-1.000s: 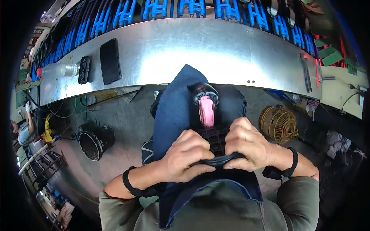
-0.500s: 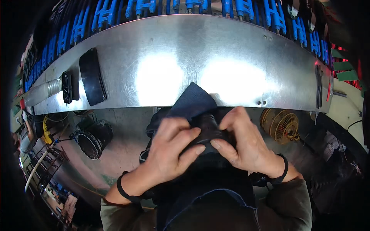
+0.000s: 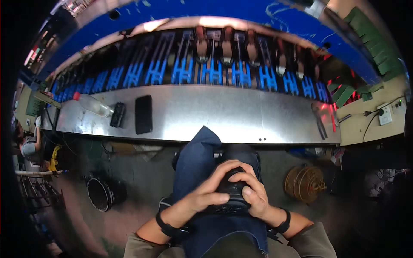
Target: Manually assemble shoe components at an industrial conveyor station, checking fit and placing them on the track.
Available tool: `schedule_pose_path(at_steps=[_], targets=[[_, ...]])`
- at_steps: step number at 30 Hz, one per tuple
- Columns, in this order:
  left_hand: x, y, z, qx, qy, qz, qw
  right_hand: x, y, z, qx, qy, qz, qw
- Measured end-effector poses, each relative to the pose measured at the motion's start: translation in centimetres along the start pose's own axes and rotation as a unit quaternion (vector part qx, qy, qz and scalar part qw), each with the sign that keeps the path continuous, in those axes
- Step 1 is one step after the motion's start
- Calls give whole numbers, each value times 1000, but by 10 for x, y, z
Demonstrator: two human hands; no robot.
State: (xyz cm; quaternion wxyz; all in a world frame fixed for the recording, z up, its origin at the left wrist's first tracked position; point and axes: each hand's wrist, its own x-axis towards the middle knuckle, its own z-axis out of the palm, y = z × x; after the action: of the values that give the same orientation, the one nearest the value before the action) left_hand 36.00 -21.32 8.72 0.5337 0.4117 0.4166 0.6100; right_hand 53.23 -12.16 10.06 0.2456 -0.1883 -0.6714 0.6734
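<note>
A rounded, glossy black piece, seemingly a shoe (image 3: 232, 186), is held over my lap. My left hand (image 3: 211, 192) wraps its left side, fingers reaching over the far end and thumb pressed on the near part. From the right, my right hand (image 3: 254, 193) curls over the top and side, its thumb tucked in. Both hands are closed round the piece and hide much of it. Dark blue cloth (image 3: 193, 161) covers my left leg, its pointed corner overlapping the bench's near edge.
Ahead is a metal workbench (image 3: 193, 114) with a phone (image 3: 143, 114), a small black case (image 3: 117, 115), a plastic bottle (image 3: 94, 105) and dark tongs-like tools (image 3: 319, 122). Behind stand blue racks (image 3: 211, 71) holding shoes. A bucket (image 3: 100, 193) and a round wire-caged fan (image 3: 304, 184) sit below.
The view has tilted up, showing more of the racks. Both hands have shifted from gripping the black piece at its two sides to wrapping over it, closer to my lap.
</note>
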Motion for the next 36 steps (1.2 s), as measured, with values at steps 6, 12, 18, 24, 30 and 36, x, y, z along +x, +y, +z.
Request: schedule_pose_path(at_steps=[6,12,18,24,30,36], targets=[[3,104,37,62,-85,180,978,0,-69,20,-79,88,-328,937],[2,82,2,-34,175,109,978,54,-47,-9,72,116,-126,983],[-31,57,31,152,80,175,970,-6,-36,-4,-40,-11,-120,992],[-29,1,32,208,172,121,955,-19,9,14,-121,72,-118,983],[-27,-31,22,202,218,81,952,-19,17,28,-175,138,-42,974],[-21,-20,-7,-344,328,9,880,-86,22,-30,-220,-19,27,975]])
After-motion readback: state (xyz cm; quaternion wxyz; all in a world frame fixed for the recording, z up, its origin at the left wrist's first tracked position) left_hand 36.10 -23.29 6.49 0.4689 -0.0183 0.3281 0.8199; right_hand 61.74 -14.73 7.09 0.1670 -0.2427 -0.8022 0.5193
